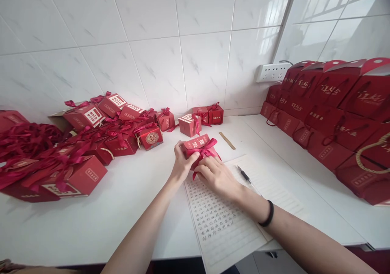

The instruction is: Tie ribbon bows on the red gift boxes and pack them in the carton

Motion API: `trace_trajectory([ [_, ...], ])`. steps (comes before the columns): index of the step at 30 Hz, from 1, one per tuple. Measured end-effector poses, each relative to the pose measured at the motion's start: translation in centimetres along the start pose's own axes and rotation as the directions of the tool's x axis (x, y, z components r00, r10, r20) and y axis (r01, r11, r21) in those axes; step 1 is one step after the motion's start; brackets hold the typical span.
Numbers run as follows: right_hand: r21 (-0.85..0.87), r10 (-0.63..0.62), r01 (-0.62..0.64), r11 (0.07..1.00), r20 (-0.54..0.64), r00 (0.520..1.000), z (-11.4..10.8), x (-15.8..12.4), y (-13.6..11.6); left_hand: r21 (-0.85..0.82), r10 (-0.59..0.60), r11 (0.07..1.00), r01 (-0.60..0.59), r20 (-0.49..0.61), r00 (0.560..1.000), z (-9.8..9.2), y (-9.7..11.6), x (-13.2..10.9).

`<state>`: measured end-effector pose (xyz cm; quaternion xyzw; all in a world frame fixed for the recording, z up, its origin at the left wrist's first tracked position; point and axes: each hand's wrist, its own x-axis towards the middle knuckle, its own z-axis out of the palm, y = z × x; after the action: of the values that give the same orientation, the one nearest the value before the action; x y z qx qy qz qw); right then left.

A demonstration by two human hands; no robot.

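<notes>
Both my hands are closed on a small red gift box (196,144) with a red ribbon bow (204,152), which rests on the white table (128,209). My left hand (182,164) grips the box's left side. My right hand (215,175) covers its near right side, fingers pinching at the ribbon. A black band circles my right wrist. The box sits at the top edge of a sheet of lined paper with handwriting (222,217).
Several similar red ribboned boxes (122,131) lie piled at the left and along the tiled wall. Red gift bags (332,107) stand in rows on the right. A black pen (244,175) lies on the paper, a wooden ruler (227,140) beyond it. A power strip (272,72) hangs on the wall.
</notes>
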<state>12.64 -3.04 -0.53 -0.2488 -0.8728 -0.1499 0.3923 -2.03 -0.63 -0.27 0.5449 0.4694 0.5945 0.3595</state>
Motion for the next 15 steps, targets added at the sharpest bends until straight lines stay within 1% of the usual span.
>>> trace_trajectory([
  [2,0.007,-0.025,0.025,1.000,-0.007,1.000,-0.3,0.0,-0.2,0.019,-0.083,0.996,0.083,-0.005,0.997,0.1,0.5,0.0],
  [4,0.015,-0.078,0.078,0.997,-0.011,0.997,-0.5,0.1,-0.3,0.014,-0.115,0.993,0.115,-0.024,0.993,0.2,1.1,-0.1],
  [6,0.031,-0.142,0.142,0.989,-0.005,0.990,-0.6,0.2,-0.5,0.006,-0.124,0.992,0.124,-0.037,0.992,0.4,1.5,-0.3],
  [8,0.055,-0.179,0.179,0.982,-0.012,0.984,-0.6,0.3,-0.5,0.000,-0.144,0.990,0.144,-0.056,0.988,0.6,1.7,-0.4],
  [11,0.093,-0.184,0.187,0.978,-0.035,0.982,-0.5,0.4,-0.4,0.003,-0.140,0.990,0.141,-0.093,0.986,0.8,1.6,-0.6],
  [15,0.128,-0.190,0.196,0.972,-0.055,0.980,-0.6,0.4,-0.5,0.032,-0.114,0.992,0.118,-0.110,0.987,0.9,1.1,-0.5],
])
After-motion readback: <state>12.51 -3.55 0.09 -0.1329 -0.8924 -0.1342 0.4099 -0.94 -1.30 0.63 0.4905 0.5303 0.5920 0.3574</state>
